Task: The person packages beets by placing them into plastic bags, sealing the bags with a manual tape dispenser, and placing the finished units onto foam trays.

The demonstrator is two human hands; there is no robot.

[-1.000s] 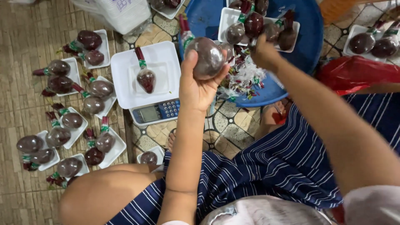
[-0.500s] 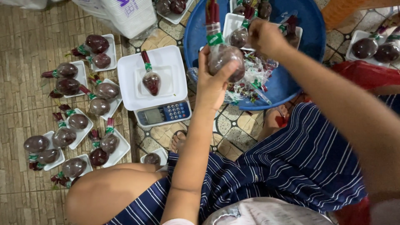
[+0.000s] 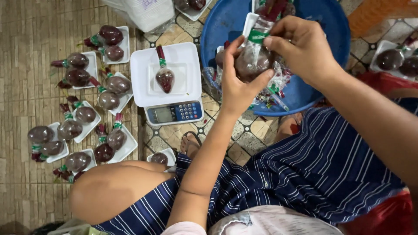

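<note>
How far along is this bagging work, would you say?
Well under way, it seems. Done: many tied bags on small white trays on the floor, and one bag on the scale. In hand: the left hand cradles a filled bag while the right hand pinches its green-banded neck. What remains can't be told.

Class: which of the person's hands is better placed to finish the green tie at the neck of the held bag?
Probably the right hand: its fingertips already pinch the green tie, while the left hand cups the bag from below.

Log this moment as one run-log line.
left hand: cradles filled bag | right hand: pinches its green-taped neck | over blue basin | scale: one bag on it
</note>
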